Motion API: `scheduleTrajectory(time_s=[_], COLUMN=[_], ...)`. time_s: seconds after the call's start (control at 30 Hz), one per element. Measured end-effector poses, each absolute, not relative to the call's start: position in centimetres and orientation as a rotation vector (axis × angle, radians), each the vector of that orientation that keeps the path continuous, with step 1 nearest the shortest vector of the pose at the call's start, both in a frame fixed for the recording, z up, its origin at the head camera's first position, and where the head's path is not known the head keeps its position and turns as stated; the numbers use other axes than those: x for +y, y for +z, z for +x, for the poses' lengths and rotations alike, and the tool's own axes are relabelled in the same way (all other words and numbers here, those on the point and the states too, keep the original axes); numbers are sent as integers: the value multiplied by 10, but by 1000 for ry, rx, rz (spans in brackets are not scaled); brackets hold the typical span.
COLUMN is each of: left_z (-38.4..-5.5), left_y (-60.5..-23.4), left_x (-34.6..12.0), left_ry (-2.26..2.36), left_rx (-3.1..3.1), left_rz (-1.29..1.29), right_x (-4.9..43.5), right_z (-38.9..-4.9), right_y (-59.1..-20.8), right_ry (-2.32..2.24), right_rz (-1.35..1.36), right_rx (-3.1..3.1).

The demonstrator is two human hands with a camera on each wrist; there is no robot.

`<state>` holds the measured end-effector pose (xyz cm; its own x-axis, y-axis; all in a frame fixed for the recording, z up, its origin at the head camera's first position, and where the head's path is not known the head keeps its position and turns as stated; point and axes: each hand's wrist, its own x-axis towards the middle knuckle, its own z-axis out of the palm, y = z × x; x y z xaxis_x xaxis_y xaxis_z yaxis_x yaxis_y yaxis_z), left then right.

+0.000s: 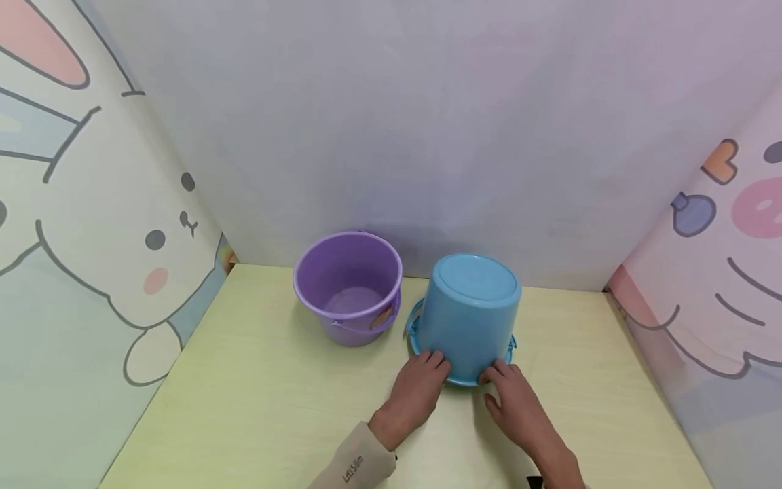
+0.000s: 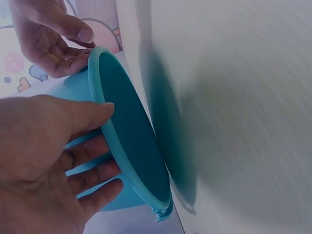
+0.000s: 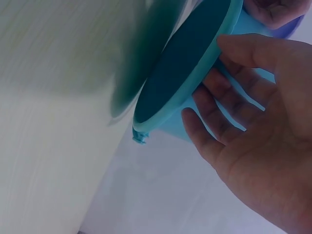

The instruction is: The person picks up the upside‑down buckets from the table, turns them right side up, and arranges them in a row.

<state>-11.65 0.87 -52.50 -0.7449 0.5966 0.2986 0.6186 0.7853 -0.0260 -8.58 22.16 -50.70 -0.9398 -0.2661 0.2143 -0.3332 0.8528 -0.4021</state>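
Observation:
A blue bucket [image 1: 467,322] stands upside down, its base facing up. In both wrist views its near rim [image 2: 113,139] is tipped up off the table, while the far side of the rim is close to the tabletop. My left hand [image 1: 418,387] holds the rim at the near left, thumb at the edge and fingers along the outer wall. At the near right, my right hand [image 1: 513,404] holds the same rim in a similar way, its thumb [image 3: 234,45] touching the edge. The bucket's handle [image 1: 413,316] shows beside the rim on the left.
A purple bucket [image 1: 351,333] sits upright to the left of the blue one, mouth up, with its handle hanging down its side. A pale back wall [image 1: 391,136] and cartoon-printed side panels [image 1: 122,238] enclose the light wooden table [image 1: 244,407].

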Motion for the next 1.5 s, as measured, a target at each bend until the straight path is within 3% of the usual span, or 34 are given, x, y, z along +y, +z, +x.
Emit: scheduleTrajectory(time_s=[1.5], left_z=[-116], left_y=[-483], left_x=[1], left_ry=[-310], left_rx=[-2653], left_rz=[-940], right_x=[222], right_z=[-86], right_y=[-480], right_ry=[589], right_rz=[539], right_rx=[-2624])
